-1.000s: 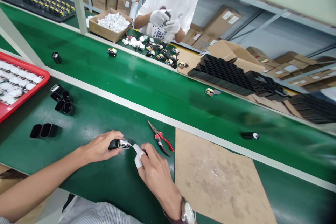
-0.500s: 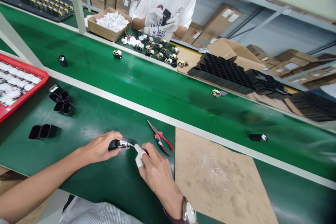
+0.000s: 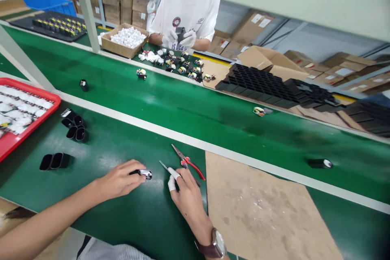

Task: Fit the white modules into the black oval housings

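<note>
My left hand (image 3: 123, 178) is closed around a small black plastic case (image 3: 145, 174) low over the green bench. The case's open end faces right, and something white shows inside it. In my right hand (image 3: 188, 197), with white covers on two fingers, is a thin pointed metal tool that looks like tweezers (image 3: 163, 165). Its tip points up and left, apart from the case. Just beyond that hand lie needle-nose pliers (image 3: 185, 160) with red and black handles, partly hidden by the hand.
Empty black cases (image 3: 57, 161) stand at left, near a red tray (image 3: 56, 103) of white-topped parts. A brown board (image 3: 262, 207) lies right. Across the green conveyor (image 3: 189, 109), carrying scattered parts, a co-worker (image 3: 185, 20) in white gloves holds a black case. Stacked black cases (image 3: 258, 85) stand beyond.
My right hand has drawn the pointed tool back, away from the case's open end. The left hand has tilted the case lower toward the bench. Conveyor parts have shifted right.
</note>
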The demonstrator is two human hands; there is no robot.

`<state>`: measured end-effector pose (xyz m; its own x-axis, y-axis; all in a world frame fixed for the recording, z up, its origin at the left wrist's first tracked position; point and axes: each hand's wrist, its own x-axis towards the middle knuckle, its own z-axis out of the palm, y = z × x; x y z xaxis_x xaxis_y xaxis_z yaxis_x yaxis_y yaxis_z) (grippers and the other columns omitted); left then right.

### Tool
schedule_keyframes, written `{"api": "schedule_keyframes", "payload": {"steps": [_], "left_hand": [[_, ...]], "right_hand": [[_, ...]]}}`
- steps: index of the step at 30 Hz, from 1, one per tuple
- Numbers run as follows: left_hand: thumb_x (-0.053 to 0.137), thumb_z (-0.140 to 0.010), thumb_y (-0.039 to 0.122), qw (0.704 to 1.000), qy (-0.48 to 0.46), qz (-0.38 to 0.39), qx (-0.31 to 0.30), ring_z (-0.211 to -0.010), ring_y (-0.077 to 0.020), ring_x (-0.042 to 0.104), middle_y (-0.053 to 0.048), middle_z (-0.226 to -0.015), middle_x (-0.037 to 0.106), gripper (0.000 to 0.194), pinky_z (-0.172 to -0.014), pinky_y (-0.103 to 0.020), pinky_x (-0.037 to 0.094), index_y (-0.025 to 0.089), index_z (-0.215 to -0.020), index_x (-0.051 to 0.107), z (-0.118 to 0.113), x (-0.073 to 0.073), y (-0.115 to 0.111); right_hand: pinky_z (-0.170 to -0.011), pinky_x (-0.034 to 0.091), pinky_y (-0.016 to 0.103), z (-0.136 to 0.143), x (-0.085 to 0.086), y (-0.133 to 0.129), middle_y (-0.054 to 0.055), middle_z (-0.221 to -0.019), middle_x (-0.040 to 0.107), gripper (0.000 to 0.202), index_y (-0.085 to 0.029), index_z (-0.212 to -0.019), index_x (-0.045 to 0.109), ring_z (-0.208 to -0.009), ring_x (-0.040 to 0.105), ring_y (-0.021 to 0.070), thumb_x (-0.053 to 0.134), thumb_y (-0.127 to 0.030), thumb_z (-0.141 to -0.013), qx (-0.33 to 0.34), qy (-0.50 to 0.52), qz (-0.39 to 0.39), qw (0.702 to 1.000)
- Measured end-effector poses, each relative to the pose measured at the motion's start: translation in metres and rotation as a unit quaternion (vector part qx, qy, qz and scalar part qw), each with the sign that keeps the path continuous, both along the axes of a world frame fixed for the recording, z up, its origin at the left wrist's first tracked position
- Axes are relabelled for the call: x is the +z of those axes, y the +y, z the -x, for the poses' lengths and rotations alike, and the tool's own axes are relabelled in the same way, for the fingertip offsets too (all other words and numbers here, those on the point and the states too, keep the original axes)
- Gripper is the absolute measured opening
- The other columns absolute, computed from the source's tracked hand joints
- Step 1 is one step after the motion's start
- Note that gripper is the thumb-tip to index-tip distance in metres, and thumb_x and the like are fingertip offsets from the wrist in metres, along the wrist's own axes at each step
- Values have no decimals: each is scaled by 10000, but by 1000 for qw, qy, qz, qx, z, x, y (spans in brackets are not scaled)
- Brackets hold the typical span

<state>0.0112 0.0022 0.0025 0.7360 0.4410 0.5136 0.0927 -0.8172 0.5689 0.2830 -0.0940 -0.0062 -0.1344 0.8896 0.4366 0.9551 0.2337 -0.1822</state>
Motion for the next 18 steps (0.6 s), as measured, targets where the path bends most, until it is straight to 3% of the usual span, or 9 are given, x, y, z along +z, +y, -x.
{"api": "schedule_keyframes", "payload": {"steps": [3,6,8,11,14,16,18], "left_hand": [[630,-1029,138,1000,3,6,18,-989,-220,714,-117,-1150,719,76,-813,-334,604,195,-1013,678,-2,3,-5],[624,-1041,197,998,43,-5,41,-1014,-208,727,-99,-1138,729,69,-865,-323,614,202,-1042,694,-7,10,14],[641,-1027,213,991,101,-8,86,-1053,-209,727,-85,-1141,734,79,-934,-328,610,212,-1049,717,-13,19,48],[657,-997,172,970,151,-1,190,-1099,-229,717,-93,-1144,729,87,-1016,-362,588,200,-1015,737,-23,37,121],[650,-1015,188,946,157,5,285,-1025,-229,725,-111,-1114,722,91,-975,-406,605,153,-1040,730,-29,51,188],[668,-1031,256,931,160,15,328,-994,-219,724,-97,-1119,724,143,-929,-426,618,136,-1096,713,-31,55,215],[695,-1025,314,924,163,24,345,-1003,-218,725,-89,-1150,732,211,-907,-428,625,139,-1143,704,-29,55,224]], "right_hand": [[-827,613,432,1,-10,4,114,-1015,673,271,-132,-1259,650,-927,660,271,481,-158,-1050,-5,-23,-15,1000],[-830,620,469,3,-11,6,172,-1150,666,333,-119,-1359,599,-1015,659,316,521,-255,-1065,-9,-18,-49,999],[-829,622,482,5,-11,5,178,-1176,665,337,-138,-1365,598,-1024,661,324,530,-273,-1064,3,-1,-71,997],[-867,617,478,6,-16,1,148,-1173,678,291,-196,-1319,631,-1024,681,307,498,-223,-1062,30,21,-90,995],[-893,608,456,4,-26,-4,143,-1197,692,299,-205,-1301,643,-1055,695,299,464,-200,-1061,43,1,-104,994],[-918,595,447,-2,-33,-7,150,-1222,696,304,-189,-1308,633,-1092,695,301,455,-205,-1062,48,-29,-104,993],[-942,579,435,-9,-38,-9,156,-1243,698,313,-177,-1315,623,-1122,694,301,447,-206,-1058,54,-51,-98,992]]}}
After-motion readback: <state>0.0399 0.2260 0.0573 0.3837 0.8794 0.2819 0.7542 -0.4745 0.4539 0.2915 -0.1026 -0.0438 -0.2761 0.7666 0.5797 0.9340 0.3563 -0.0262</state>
